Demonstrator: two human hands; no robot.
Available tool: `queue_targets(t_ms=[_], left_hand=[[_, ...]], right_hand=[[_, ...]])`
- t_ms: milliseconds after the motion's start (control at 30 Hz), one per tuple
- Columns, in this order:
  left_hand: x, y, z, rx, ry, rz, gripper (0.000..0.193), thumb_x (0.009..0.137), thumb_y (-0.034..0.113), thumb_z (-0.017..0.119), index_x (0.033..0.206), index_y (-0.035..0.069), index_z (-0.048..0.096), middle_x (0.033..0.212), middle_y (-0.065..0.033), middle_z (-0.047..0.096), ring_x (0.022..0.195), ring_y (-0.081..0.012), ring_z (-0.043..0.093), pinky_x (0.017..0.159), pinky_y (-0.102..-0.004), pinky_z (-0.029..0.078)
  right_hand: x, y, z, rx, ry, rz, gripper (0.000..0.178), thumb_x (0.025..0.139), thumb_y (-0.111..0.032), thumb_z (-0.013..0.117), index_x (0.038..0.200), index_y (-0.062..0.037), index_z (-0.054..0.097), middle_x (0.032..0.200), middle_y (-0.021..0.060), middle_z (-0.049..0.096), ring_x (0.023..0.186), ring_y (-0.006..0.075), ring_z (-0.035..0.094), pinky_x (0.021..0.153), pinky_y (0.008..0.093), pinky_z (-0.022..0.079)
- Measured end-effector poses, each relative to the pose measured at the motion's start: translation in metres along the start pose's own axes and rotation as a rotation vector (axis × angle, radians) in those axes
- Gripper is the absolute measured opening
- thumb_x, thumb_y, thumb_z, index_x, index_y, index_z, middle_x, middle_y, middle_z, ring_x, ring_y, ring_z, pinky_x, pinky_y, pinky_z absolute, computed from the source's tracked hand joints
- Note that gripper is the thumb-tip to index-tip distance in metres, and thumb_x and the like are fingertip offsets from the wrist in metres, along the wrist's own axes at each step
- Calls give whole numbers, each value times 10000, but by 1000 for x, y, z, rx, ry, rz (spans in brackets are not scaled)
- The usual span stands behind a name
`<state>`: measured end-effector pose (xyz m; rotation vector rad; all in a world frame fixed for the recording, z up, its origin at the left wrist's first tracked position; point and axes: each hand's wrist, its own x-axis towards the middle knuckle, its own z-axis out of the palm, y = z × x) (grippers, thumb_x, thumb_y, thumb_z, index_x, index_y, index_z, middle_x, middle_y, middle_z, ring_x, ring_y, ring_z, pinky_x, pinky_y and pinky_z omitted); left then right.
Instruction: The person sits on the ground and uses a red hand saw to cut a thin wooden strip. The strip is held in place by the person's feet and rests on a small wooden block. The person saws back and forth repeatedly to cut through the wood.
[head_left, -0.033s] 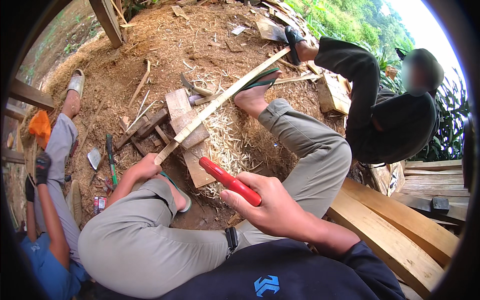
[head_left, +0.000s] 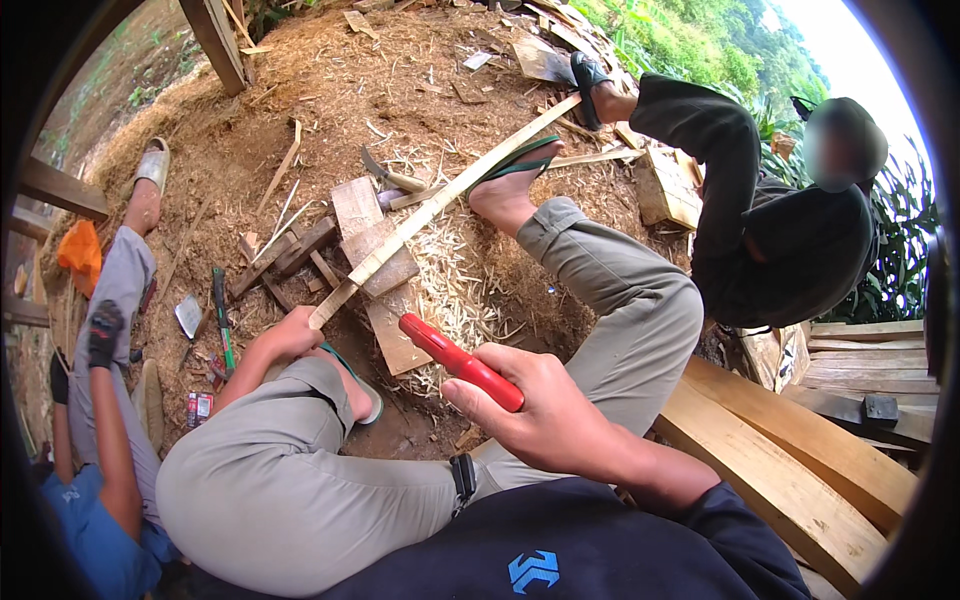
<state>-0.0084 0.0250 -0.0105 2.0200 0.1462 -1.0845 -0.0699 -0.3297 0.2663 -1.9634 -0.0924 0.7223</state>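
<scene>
My left hand (head_left: 290, 335) is closed round the near end of a long, narrow wooden strip (head_left: 420, 212), which slants away up to the right. The strip passes over short boards (head_left: 385, 258) and beside my sandalled foot (head_left: 510, 188); its far end lies by another person's sandal. In front of my right thigh, my right hand (head_left: 535, 405) grips a red-handled tool (head_left: 455, 358). The tool points up and left, clear of the strip. Its working end does not show clearly, so I cannot make out its exact kind.
Pale shavings (head_left: 450, 270) cover the ground by the boards. A curved-blade tool (head_left: 390, 172) lies beyond them, and a hammer-like tool with a green and black handle (head_left: 222, 320) to the left. One person (head_left: 790, 220) sits right, another (head_left: 100, 510) left. Thick beams (head_left: 770, 480) lie at right.
The gloved hand of the person at left has lifted slightly and shifted to the right. My own hands, the strip and the red-handled tool stay almost where they were.
</scene>
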Motion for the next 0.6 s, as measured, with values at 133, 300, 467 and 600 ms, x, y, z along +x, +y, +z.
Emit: queue_targets(t_ms=[133, 300, 467, 600], left_hand=[[4, -3, 2, -32, -54, -30, 108, 775, 26, 634, 874, 4, 597, 686, -50, 606, 580, -134, 571, 508, -329, 435], [29, -61, 13, -150, -71, 18, 64, 764, 52, 645, 809, 17, 618, 687, -58, 632, 599, -135, 589, 533, -323, 450], [38, -32, 19, -48, -127, 122, 93, 780, 77, 654, 823, 2, 621, 717, -64, 654, 627, -144, 596, 561, -340, 465], [14, -39, 10, 112, 15, 139, 175, 769, 136, 684, 909, 42, 638, 760, -81, 669, 703, -204, 629, 657, -397, 498]], right_hand=[[0, -2, -4, -3, -24, 46, 325, 1004, -292, 651, 1002, 34, 659, 696, 201, 604, 605, 311, 608, 614, 434, 473], [0, 1, -3, 9, 27, -29, 325, 993, -287, 670, 929, 30, 639, 663, 192, 576, 581, 296, 579, 597, 422, 460], [-7, 21, -3, -40, 99, 39, 315, 992, -266, 679, 892, 30, 633, 629, 111, 531, 571, 148, 488, 553, 361, 411], [-11, 30, 6, 51, 70, 52, 258, 998, -245, 671, 962, 9, 692, 655, 57, 582, 587, 107, 507, 560, 312, 420]])
